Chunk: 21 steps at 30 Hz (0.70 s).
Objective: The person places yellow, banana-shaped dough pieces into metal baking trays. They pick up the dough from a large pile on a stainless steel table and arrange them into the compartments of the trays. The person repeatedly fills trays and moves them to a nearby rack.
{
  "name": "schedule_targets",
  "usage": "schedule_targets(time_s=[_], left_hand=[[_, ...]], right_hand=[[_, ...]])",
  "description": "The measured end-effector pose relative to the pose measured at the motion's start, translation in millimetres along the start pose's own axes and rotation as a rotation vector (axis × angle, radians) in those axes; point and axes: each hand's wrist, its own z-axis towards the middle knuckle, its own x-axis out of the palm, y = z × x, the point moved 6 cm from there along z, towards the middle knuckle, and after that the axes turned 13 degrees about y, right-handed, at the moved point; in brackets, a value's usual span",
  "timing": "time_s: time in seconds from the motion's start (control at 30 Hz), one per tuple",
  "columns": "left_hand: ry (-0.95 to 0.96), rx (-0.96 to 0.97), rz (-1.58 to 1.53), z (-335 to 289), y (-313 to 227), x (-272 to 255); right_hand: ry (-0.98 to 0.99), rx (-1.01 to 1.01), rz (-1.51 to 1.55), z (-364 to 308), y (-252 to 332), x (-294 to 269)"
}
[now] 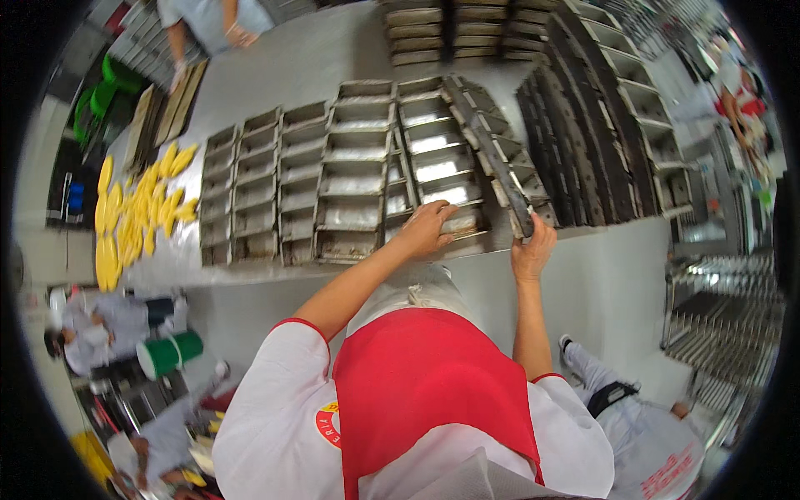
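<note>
My left hand (427, 231) is at the near end of a metal strip of joined loaf pans (442, 165), its fingers over the rim and its thumb lower down, seemingly pinching the end wall. My right hand (533, 250) grips the near end of another loaf pan strip (492, 154), tipped on its side so its narrow edge faces up. Left of my hands, several more strips (357, 171) lie side by side with their compartments facing up. To the right, a row of dark strips (575, 142) stands on edge, tightly packed.
Yellow dough pieces (137, 208) lie at the table's left end beside flat dark pans (167, 108). Stacked pan strips (446, 33) line the far side. A co-worker's hand (240, 36) is across the metal table (292, 62). Wire racks (725, 325) stand at right; people work behind me.
</note>
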Motion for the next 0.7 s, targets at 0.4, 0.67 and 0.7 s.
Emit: schedule_targets(time_s=[0.4, 0.67, 0.7], left_hand=[[-0.562, -0.363, -0.443, -243, 3, -66], [-0.877, -0.592, -0.387, -493, 61, -34], [-0.914, -0.627, -0.402, -525, 71, -30]], right_hand=[[0.487, -0.259, 0.554, 35, 197, 70], [0.627, -0.58, 0.652, 0, 416, 120], [0.59, -0.61, 0.597, 0, 436, 137]])
